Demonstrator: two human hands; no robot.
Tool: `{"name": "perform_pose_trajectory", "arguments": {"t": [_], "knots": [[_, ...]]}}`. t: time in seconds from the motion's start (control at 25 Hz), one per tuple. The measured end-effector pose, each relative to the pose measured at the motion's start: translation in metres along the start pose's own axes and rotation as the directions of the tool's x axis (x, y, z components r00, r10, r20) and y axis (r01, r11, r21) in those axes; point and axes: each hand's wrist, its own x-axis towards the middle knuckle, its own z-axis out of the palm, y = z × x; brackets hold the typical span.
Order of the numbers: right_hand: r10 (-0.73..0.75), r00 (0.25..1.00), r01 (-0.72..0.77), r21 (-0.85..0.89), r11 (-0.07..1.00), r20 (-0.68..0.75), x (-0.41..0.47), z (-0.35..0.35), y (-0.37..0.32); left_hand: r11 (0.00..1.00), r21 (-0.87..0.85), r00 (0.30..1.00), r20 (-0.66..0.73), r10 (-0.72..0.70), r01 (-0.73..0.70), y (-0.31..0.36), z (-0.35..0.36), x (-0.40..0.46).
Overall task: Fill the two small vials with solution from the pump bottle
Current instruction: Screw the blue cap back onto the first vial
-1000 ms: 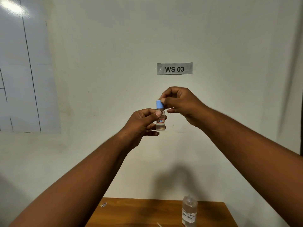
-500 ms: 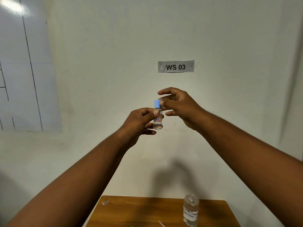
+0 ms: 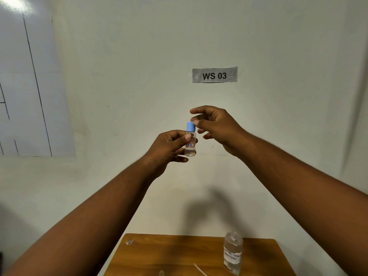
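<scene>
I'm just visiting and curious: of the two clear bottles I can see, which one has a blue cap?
The small vial held up in the left hand, bearing a red-bordered label. The larger bottle on the wooden table has a clear top.

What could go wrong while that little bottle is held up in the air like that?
The vial is held high above the table by the left hand alone; a slip means a long fall. The right hand has its fingertips only lightly at the blue cap, so the cap may not be tight and could leak. The pump bottle stands near the table's edge.
</scene>
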Motion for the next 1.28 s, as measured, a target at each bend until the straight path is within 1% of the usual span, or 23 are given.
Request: {"name": "perform_pose_trajectory", "arguments": {"t": [0.08,0.24,0.4,0.56,0.72,0.8,0.96,1.04,1.16,1.28], "knots": [[-0.024,0.998,0.028,-0.061,0.998,0.058,0.002,0.002,0.003,1.0,0.025,1.0,0.001,0.004,-0.004,-0.002,-0.001,0.001],[-0.03,0.998,0.037,-0.167,0.985,0.047,0.006,0.009,0.014,0.995,0.1,1.0,-0.006,0.006,-0.005,-0.012,-0.003,0.004],[-0.03,0.998,0.045,-0.282,0.958,0.058,0.004,0.024,0.04,0.984,0.174,1.0,-0.015,-0.024,0.026,-0.038,-0.004,0.004],[-0.006,0.999,0.019,-0.351,0.936,0.04,0.001,0.043,0.082,0.963,0.263,0.998,-0.046,-0.047,0.058,-0.078,-0.005,0.004],[0.053,0.994,-0.013,-0.392,0.92,0.092,-0.018,0.074,0.139,0.921,0.381,0.994,0.032,-0.101,0.081,-0.135,-0.009,-0.006],[0.12,0.985,-0.059,-0.415,0.908,0.121,-0.032,0.095,0.177,0.894,0.427,0.983,0.05,-0.175,0.137,-0.175,-0.013,-0.016],[0.299,0.944,-0.222,-0.402,0.888,0.138,-0.063,0.139,0.26,0.867,0.392,0.93,0.065,-0.361,0.309,-0.261,-0.025,-0.049],[0.384,0.914,-0.31,-0.379,0.872,0.135,-0.079,0.162,0.3,0.831,0.374,0.894,0.007,-0.447,0.413,-0.302,-0.034,-0.066],[0.471,0.873,-0.393,-0.389,0.833,0.126,-0.103,0.186,0.346,0.782,0.297,0.834,-0.113,-0.541,0.548,-0.349,-0.048,-0.094],[0.565,0.819,-0.489,-0.394,0.778,0.101,-0.123,0.209,0.392,0.708,0.213,0.739,-0.227,-0.635,0.673,-0.401,-0.066,-0.12]]}}
